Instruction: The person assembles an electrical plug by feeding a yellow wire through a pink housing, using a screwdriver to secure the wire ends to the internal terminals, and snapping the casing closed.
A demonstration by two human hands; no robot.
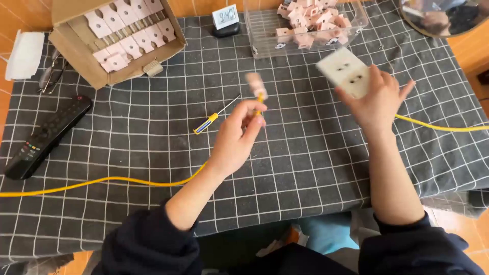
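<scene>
Your left hand (238, 133) pinches the yellow cable (102, 181) end; your right hand (379, 99) grips the white socket plate (342, 71). Bring both together slowly above the screwdriver (216, 115).

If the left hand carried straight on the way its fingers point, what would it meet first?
The left hand, pinching a small blurred part, points up and away toward the clear plastic bin. The checked cloth between looks bare, so probably the bin, though depth is unclear.

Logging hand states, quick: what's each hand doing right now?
Left hand: closed on a small pink part, blurred.
Right hand: holding a white socket plate.
</scene>
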